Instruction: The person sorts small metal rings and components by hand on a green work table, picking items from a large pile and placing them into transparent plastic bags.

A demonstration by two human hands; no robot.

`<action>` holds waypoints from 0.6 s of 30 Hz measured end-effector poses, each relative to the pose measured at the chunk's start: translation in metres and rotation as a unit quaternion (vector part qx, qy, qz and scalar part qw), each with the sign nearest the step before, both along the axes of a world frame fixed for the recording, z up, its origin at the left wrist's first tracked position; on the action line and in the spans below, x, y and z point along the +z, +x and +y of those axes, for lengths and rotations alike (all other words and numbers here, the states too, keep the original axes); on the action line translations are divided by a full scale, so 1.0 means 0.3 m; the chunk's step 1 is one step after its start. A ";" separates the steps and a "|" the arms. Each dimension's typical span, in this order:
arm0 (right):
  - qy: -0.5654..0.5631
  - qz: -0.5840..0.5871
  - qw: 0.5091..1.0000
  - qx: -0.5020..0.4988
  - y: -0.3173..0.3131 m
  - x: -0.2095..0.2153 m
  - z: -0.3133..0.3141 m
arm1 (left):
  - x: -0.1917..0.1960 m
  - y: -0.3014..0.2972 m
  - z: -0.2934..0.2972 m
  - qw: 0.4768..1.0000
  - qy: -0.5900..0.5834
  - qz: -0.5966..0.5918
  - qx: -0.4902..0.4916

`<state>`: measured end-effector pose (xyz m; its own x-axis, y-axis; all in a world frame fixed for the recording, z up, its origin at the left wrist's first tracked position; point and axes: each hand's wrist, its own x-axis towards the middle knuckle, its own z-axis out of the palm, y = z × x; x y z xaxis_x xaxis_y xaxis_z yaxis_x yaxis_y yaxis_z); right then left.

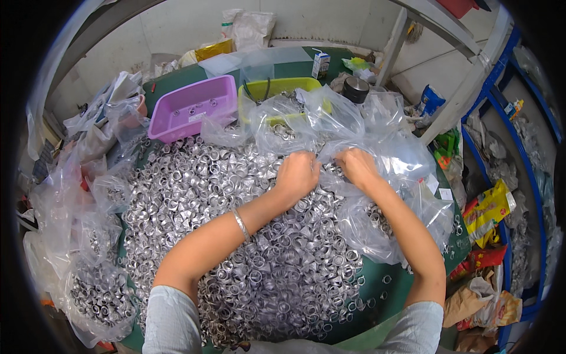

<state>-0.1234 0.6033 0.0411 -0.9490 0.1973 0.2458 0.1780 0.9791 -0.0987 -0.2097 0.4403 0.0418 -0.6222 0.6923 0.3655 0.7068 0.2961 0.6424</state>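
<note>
Toward the far side of the heaped metal rings (194, 194), the left hand (299, 174) and right hand (358, 167) are close together with a narrow gap between, at the border of some crumpled clear plastic (407, 156). Both have their fingers curled in narrow; the fingertips are mostly hidden, so what either one grips, film or ring, cannot be told.

Beneath the right forearm lies a clear bag (368, 233) with rings in it. Beyond the hands, a purple basin (206, 97) and a lime-green basin (292, 82) stand side by side, limiting reach that way. Another bag of rings (100, 301) crowds the left edge. More room shows at the right, where a strip of green tabletop (383, 304) carries only scattered rings out toward its curved edge.
</note>
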 end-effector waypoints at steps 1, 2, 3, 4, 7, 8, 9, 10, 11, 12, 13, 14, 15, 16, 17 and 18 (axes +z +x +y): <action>0.039 -0.029 0.999 0.002 -0.008 0.004 0.006 | -0.001 0.003 -0.001 1.000 0.000 -0.004 0.002; 0.078 -0.057 0.995 0.003 -0.015 0.009 0.011 | -0.002 0.005 -0.001 1.000 -0.001 -0.009 0.003; 0.117 -0.086 0.989 0.005 -0.019 0.012 0.016 | -0.002 0.007 0.000 1.000 0.004 -0.005 0.005; 0.131 -0.082 0.988 0.020 -0.019 0.007 0.022 | -0.002 0.010 0.001 1.000 0.007 -0.002 0.006; 0.154 -0.069 0.984 0.055 -0.018 -0.004 0.026 | -0.003 0.016 -0.007 1.000 0.007 -0.002 0.004; 0.150 -0.065 0.985 0.061 -0.014 -0.001 0.016 | -0.004 0.017 -0.009 1.000 0.006 -0.005 0.003; 0.146 -0.060 0.985 0.066 -0.013 0.000 0.010 | -0.003 0.017 -0.011 1.000 0.005 -0.002 0.003; 0.151 -0.069 0.984 0.066 -0.013 0.002 0.012 | -0.002 0.016 -0.010 1.000 0.005 0.002 0.002; 0.156 -0.077 0.982 0.066 -0.016 0.003 0.016 | -0.001 0.017 -0.011 1.000 0.004 0.005 0.001; 0.161 -0.086 0.981 0.066 -0.016 0.003 0.018 | 0.000 0.019 -0.012 1.000 0.004 0.011 0.001; 0.154 -0.084 0.982 0.068 -0.014 0.004 0.020 | -0.001 0.022 -0.013 1.000 0.006 0.017 0.001; 0.148 -0.083 0.983 0.070 -0.012 0.003 0.022 | -0.002 0.025 -0.014 1.000 0.007 0.022 0.001; 0.141 -0.082 0.984 0.072 -0.012 0.001 0.025 | -0.003 0.027 -0.015 1.000 0.007 0.024 0.001; 0.127 -0.081 0.986 0.075 -0.014 0.004 0.027 | -0.003 0.028 -0.015 1.000 0.008 0.027 0.000; 0.113 -0.081 0.987 0.079 -0.019 0.005 0.031 | -0.003 0.029 -0.014 1.000 0.008 0.030 0.000; 0.098 -0.080 0.988 0.083 -0.023 0.005 0.034 | -0.004 0.033 -0.015 1.000 0.006 0.030 -0.002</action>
<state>-0.1303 0.6136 0.0425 -0.9942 -0.0003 0.1077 0.0120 0.9935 0.1133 -0.1999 0.4358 0.0407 -0.5968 0.6894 0.4106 0.7448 0.2856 0.6030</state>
